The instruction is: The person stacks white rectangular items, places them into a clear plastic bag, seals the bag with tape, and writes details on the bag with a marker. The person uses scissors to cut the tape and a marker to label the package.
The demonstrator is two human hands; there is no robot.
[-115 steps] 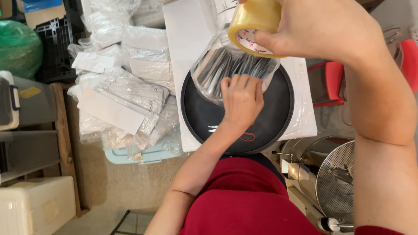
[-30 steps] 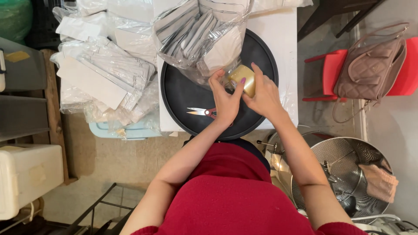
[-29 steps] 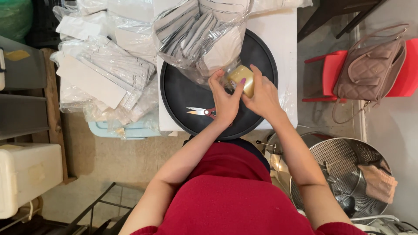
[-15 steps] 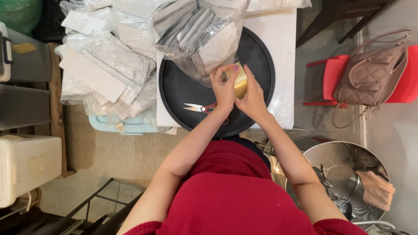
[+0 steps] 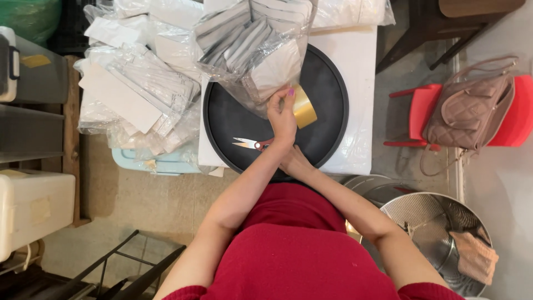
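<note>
On the black tray (image 5: 327,83), scissors (image 5: 250,144) lie flat.

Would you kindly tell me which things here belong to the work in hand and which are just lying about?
In hand:
left hand holding the roll of tape
right hand by the scissors
clear bag of flat packets
black round tray

Lying about:
quilted handbag on the red chair
metal basin
white box
</note>
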